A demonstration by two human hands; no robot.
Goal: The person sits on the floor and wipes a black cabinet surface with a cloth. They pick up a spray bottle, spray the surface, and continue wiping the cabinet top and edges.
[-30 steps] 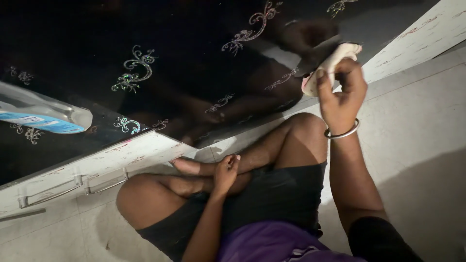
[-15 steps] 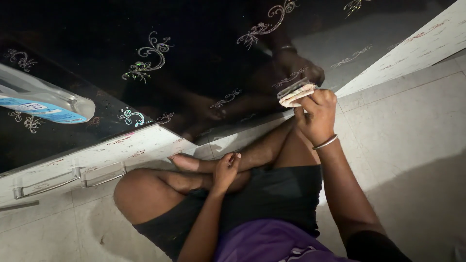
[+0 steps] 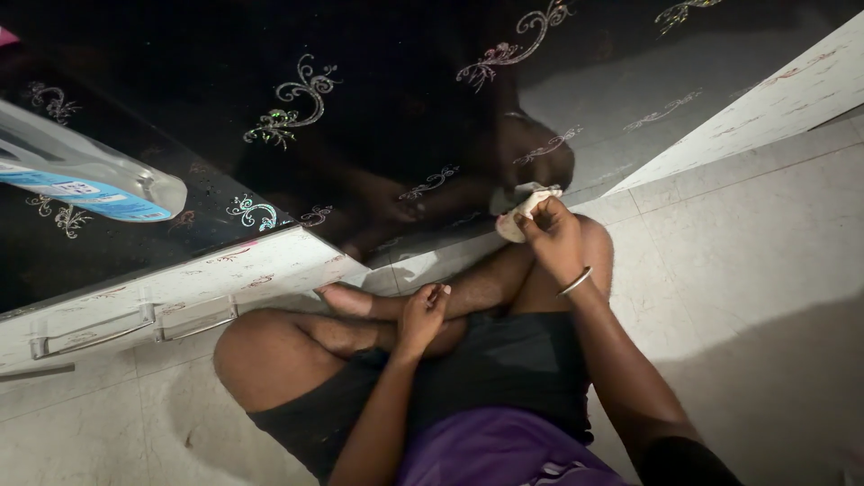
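Item: small crumpled off-white cloth wad (image 3: 525, 211), which we judge soft, light and pliable, bunched in our right hand (image 3: 551, 236) against the glossy black panel's (image 3: 378, 108) lower edge; left hand (image 3: 421, 317) loosely curled, empty, on our shin.

The clear plastic bottle (image 3: 90, 175) at the left edge is cut off, only its capped end showing. The right hand (image 3: 551, 236) hides most of the crumpled cloth (image 3: 522, 212). Reflections in the dark glossy panel (image 3: 378, 90) are too dim to read.

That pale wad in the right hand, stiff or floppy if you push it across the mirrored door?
Likely floppy: the cloth is bunched and creased in the right hand, so it should mould to the mirrored door. Probably light, since the fingers alone pinch it. It seems unlikely to roll.
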